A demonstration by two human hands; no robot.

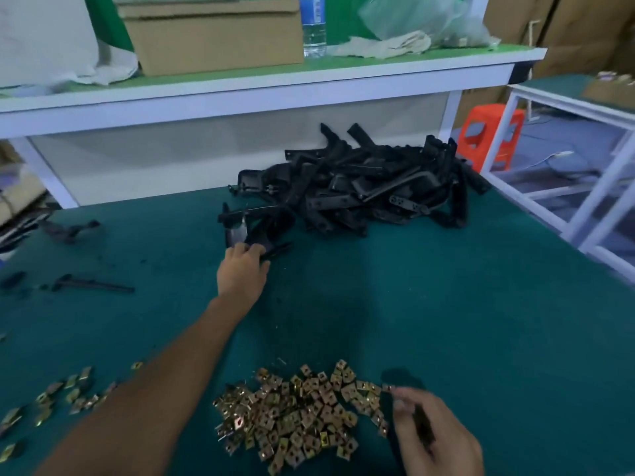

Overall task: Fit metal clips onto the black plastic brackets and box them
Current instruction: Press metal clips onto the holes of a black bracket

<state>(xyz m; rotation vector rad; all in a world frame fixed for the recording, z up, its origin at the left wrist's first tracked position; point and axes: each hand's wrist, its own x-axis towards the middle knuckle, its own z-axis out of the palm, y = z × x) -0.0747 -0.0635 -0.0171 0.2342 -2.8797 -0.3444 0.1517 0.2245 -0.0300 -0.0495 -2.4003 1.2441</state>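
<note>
Your left hand (242, 269) curls its fingers round a black bracket (266, 231) at frame centre, beside the bracket heap (371, 190). Your right hand (433, 434) at lower right pinches one metal clip (387, 387) beside the clip pile (299, 413).

Glossy brass-toned metal clips (295, 410), matt black plastic brackets (371, 187), green cloth-like tabletop (446, 304).

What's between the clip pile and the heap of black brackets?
Only bare green mat separates the clip pile from the bracket heap in the head view; the left hand grips a loose bracket to its left.
</note>
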